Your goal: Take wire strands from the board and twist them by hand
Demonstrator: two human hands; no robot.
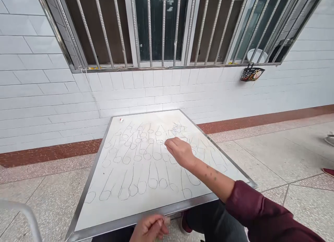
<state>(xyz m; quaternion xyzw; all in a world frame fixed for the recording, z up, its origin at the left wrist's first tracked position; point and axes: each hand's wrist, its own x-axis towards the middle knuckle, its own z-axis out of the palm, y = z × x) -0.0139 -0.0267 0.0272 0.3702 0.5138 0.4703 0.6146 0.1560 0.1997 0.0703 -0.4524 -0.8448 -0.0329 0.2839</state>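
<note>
A white board (112, 209) in a metal frame lies tilted across my lap. Rows of thin dark hand-drawn loops with long strokes (142, 176) cover most of its surface. My right hand (180, 152) rests curled on the board's upper middle, over the drawn marks, with a maroon sleeve on the forearm. Whether it holds a pen is hidden. My left hand (150, 228) sits at the board's near edge, its fingers pinched together around something small and pale that I cannot make out. A small white-and-red object (121, 120) lies near the far corner.
White tiled wall with a maroon band runs behind the board, below a barred window (161, 29). A patterned bag (252, 73) hangs from the bars. Terrazzo floor spreads on both sides. A metal chair arm (21, 214) stands at lower left; a red shoe tip (328, 171) shows at right.
</note>
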